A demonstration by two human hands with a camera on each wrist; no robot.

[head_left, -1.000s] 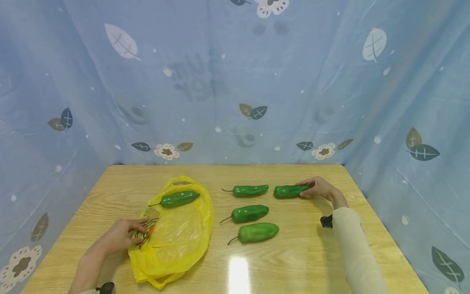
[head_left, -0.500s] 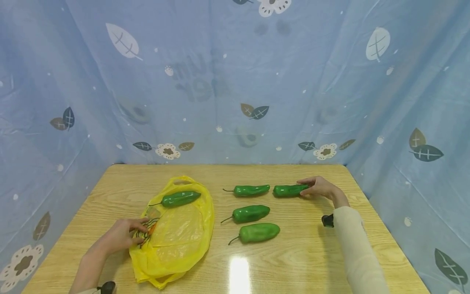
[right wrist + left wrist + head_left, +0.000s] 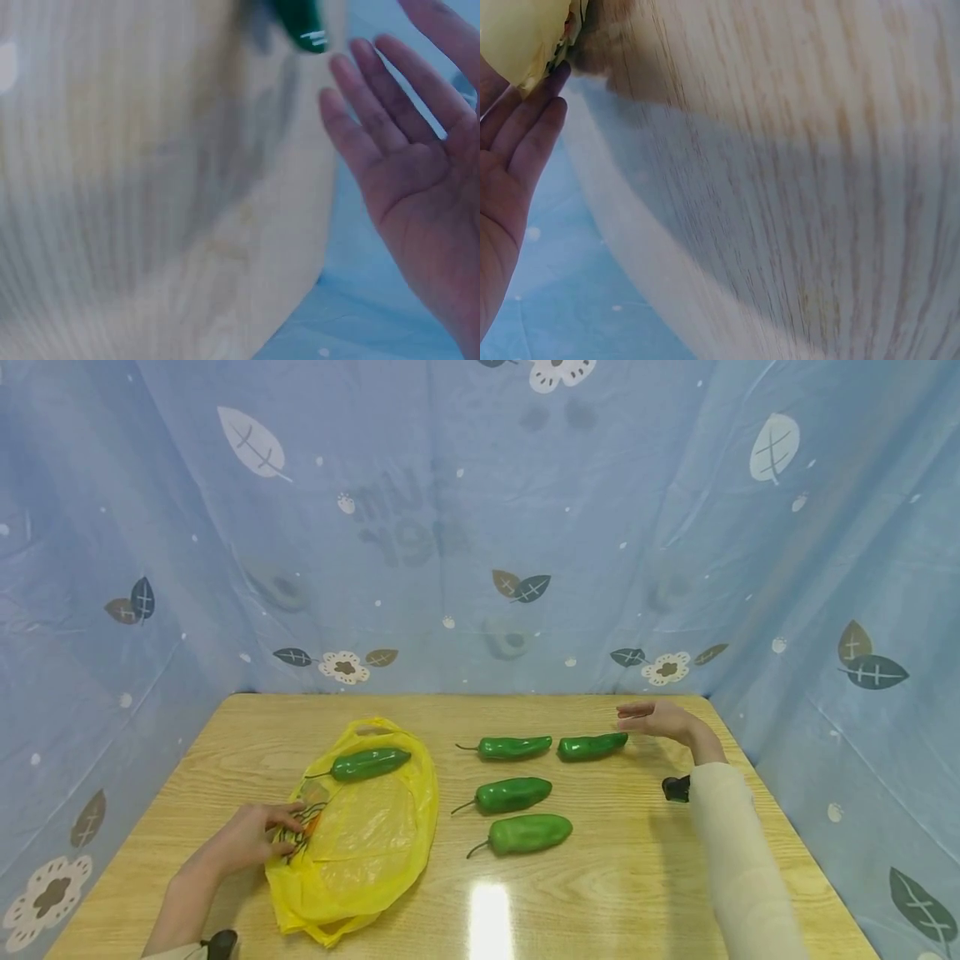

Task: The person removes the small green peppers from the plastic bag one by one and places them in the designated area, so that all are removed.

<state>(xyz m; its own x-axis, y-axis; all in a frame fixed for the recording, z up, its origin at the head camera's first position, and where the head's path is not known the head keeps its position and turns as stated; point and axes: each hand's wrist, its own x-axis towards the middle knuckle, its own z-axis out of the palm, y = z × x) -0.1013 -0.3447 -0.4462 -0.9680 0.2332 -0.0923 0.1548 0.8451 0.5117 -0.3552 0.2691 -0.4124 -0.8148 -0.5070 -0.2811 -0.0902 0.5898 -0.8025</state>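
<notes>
My left hand (image 3: 247, 839) rests at the left edge of a yellow plastic bag (image 3: 367, 843). Its thumb and fingers lie apart on the printed part, and the left wrist view shows straight fingers (image 3: 536, 124) against the bag (image 3: 517, 37). One green pepper (image 3: 370, 764) lies on the bag. Above and just right of another green pepper (image 3: 592, 747) hovers my right hand (image 3: 663, 721), its fingers straight and holding nothing. In the right wrist view, that pepper's tip (image 3: 301, 26) is beyond the spread fingertips (image 3: 341, 67).
Three more green peppers lie between the bag and the right hand: a slim one (image 3: 516, 747) at the back, one (image 3: 513, 795) in the middle and a lighter one (image 3: 529, 834) in front. A blue patterned curtain (image 3: 450, 527) surrounds the wooden table (image 3: 600, 893).
My right hand has let go of the back right pepper and lifted up and slightly right. The pepper stays on the table beside the slim one. My left hand has not moved.
</notes>
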